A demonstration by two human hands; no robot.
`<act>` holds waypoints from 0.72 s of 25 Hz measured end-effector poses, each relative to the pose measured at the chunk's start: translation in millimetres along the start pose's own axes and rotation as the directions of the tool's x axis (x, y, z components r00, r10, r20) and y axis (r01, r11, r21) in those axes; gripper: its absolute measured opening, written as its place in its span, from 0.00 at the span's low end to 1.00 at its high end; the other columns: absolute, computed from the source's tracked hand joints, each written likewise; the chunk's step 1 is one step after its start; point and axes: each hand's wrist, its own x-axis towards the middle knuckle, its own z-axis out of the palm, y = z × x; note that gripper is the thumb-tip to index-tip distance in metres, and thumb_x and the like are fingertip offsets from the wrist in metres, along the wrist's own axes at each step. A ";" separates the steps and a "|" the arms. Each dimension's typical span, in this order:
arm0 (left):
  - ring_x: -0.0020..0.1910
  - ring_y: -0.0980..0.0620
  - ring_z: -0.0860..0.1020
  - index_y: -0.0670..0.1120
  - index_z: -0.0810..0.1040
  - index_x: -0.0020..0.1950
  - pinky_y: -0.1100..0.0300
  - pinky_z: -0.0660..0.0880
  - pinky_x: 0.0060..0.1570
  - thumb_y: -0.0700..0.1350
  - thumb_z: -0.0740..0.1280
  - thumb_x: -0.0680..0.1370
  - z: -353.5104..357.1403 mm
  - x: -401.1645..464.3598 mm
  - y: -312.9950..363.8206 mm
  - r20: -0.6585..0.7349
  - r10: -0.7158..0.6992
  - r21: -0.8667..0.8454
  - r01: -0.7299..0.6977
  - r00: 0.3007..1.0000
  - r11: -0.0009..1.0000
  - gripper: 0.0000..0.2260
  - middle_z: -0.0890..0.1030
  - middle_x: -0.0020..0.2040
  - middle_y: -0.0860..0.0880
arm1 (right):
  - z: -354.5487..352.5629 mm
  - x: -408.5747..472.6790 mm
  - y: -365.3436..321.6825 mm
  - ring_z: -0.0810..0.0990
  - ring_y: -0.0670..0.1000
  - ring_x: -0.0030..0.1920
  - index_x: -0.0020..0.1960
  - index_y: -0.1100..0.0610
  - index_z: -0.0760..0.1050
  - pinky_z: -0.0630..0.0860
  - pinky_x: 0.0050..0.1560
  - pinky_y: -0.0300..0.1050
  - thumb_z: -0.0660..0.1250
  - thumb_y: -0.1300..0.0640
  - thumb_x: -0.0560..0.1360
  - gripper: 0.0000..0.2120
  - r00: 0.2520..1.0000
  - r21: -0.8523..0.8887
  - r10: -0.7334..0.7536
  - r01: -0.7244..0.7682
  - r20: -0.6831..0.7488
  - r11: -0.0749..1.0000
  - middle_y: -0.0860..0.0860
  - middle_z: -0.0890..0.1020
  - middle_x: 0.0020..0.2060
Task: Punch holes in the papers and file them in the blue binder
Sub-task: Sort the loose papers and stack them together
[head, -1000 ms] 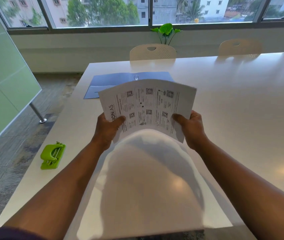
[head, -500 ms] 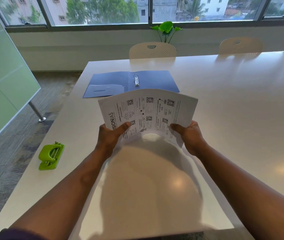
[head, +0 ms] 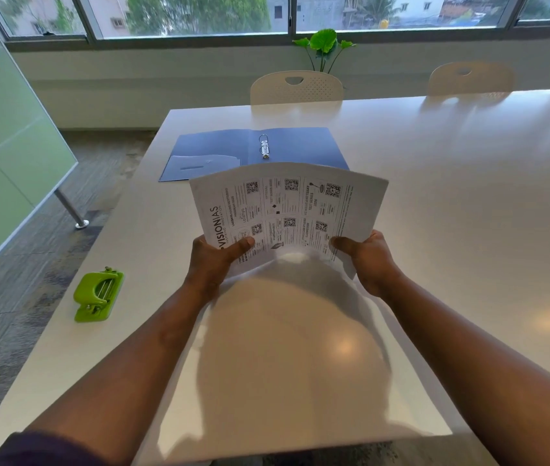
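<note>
Glossy white table point(head: 468, 196), bowed printed papers point(head: 287, 210) above flat blue binder point(head: 300, 146)

Both forearms bare right up the frame, left hand point(head: 213, 264) and right hand point(head: 372, 262) without rings or watch, and a dark purple sleeve point(head: 48, 449) edging the left elbow.

The printed papers point(head: 287, 210) bear "VISIONIAS" in large letters with "INSPIRING INNOVATION" beneath, several QR codes, and "TEST SERIES 2026"; smaller print is unreadable.
</note>
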 end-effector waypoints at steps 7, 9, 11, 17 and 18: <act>0.51 0.52 0.86 0.50 0.82 0.57 0.55 0.83 0.50 0.36 0.79 0.70 -3.3 1.0 -5.3 -0.018 -0.023 -0.023 0.023 1.000 0.999 0.18 0.87 0.53 0.51 | 1.5 -5.3 -0.6 0.83 0.54 0.55 0.54 0.54 0.79 0.79 0.64 0.58 0.66 0.77 0.74 0.21 0.999 0.057 0.036 -0.037 0.018 0.998 0.53 0.84 0.53; 0.50 0.53 0.86 0.50 0.82 0.57 0.58 0.83 0.49 0.36 0.79 0.71 -1.9 0.2 -4.6 -0.020 -0.011 -0.008 0.010 1.000 1.000 0.18 0.86 0.53 0.51 | 0.8 -5.1 -0.5 0.83 0.54 0.55 0.55 0.54 0.80 0.79 0.63 0.59 0.67 0.77 0.73 0.20 0.999 0.032 0.032 -0.032 0.019 0.999 0.53 0.84 0.54; 0.51 0.52 0.86 0.50 0.82 0.58 0.58 0.83 0.49 0.36 0.79 0.71 -0.9 0.9 -5.8 -0.005 -0.010 -0.016 0.010 1.000 1.000 0.19 0.87 0.53 0.50 | -0.2 -4.5 0.6 0.83 0.53 0.55 0.57 0.56 0.79 0.78 0.64 0.58 0.67 0.76 0.73 0.19 0.999 0.002 0.035 -0.035 0.007 0.999 0.53 0.84 0.54; 0.54 0.49 0.85 0.47 0.81 0.60 0.55 0.83 0.51 0.33 0.77 0.71 -0.3 0.7 -8.0 0.042 -0.030 -0.103 0.034 0.999 0.994 0.20 0.87 0.54 0.49 | -0.9 -9.7 0.5 0.83 0.50 0.52 0.56 0.54 0.79 0.79 0.61 0.53 0.68 0.74 0.74 0.19 0.999 -0.042 0.037 -0.037 -0.006 0.998 0.49 0.84 0.52; 0.56 0.47 0.85 0.46 0.81 0.61 0.53 0.83 0.53 0.32 0.77 0.72 -0.1 0.3 -9.8 0.050 -0.046 -0.134 0.052 0.998 0.990 0.20 0.87 0.55 0.48 | -1.1 -11.0 1.3 0.83 0.49 0.52 0.56 0.54 0.79 0.79 0.62 0.53 0.68 0.74 0.74 0.18 0.999 -0.043 0.040 -0.040 -0.003 0.998 0.49 0.84 0.52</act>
